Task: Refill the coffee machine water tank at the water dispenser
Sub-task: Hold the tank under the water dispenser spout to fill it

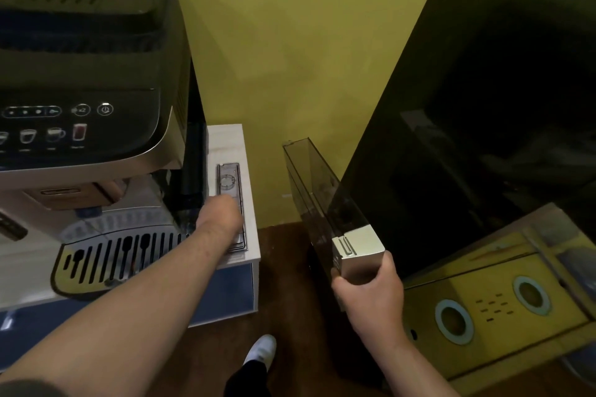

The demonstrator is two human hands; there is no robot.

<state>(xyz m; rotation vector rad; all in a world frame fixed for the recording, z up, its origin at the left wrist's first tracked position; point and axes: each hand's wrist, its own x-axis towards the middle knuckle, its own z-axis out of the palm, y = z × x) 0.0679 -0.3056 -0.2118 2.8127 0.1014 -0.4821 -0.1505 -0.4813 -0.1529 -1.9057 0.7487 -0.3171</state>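
Now the water tank point(317, 190) is clasped by the right grip point(371, 296); the left grip point(222, 216), at the lid point(228, 180), cannot be judged; the water dispenser point(496, 293) must be reached.

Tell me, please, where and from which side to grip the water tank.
Grip the water tank by its silver end block, from the near end, as the right hand does: the block is squared, while the long tinted walls look thin and slippery.
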